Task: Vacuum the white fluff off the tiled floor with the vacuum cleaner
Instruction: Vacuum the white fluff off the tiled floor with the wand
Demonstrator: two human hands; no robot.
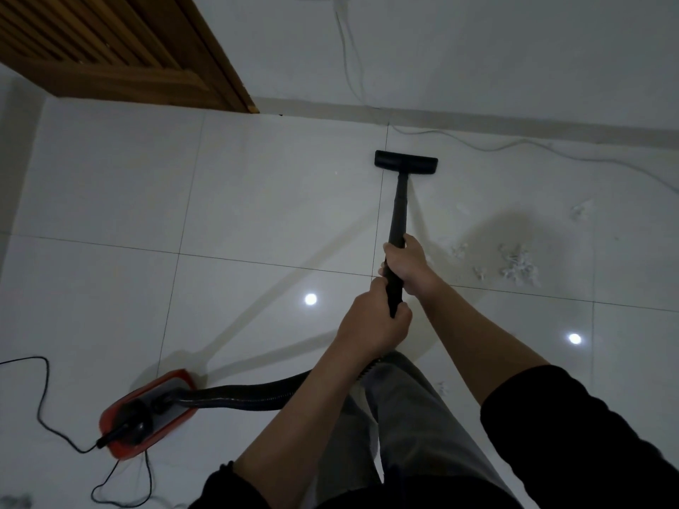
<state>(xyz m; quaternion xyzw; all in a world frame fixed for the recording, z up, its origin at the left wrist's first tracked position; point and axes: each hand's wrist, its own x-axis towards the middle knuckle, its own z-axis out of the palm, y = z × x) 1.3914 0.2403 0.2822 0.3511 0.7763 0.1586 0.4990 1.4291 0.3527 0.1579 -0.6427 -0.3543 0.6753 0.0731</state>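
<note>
A black vacuum wand [400, 203] runs forward from my hands to a flat black floor nozzle [406, 162] resting on the white tiles near the far wall. My right hand [408, 264] grips the wand higher up; my left hand [374, 323] grips its lower end just behind. White fluff [520, 268] lies in clumps on the tiles to the right of my hands, with smaller bits [582, 209] farther right and one [442, 387] by my leg. The red vacuum body [147, 413] sits on the floor at lower left, joined by a black ribbed hose [250, 394].
A black power cord [42, 398] loops across the floor at lower left. A white cable [532, 146] trails along the far wall's base from a socket above. A wooden door [121, 49] stands at the upper left. My grey-trousered leg [411, 416] is below the hands.
</note>
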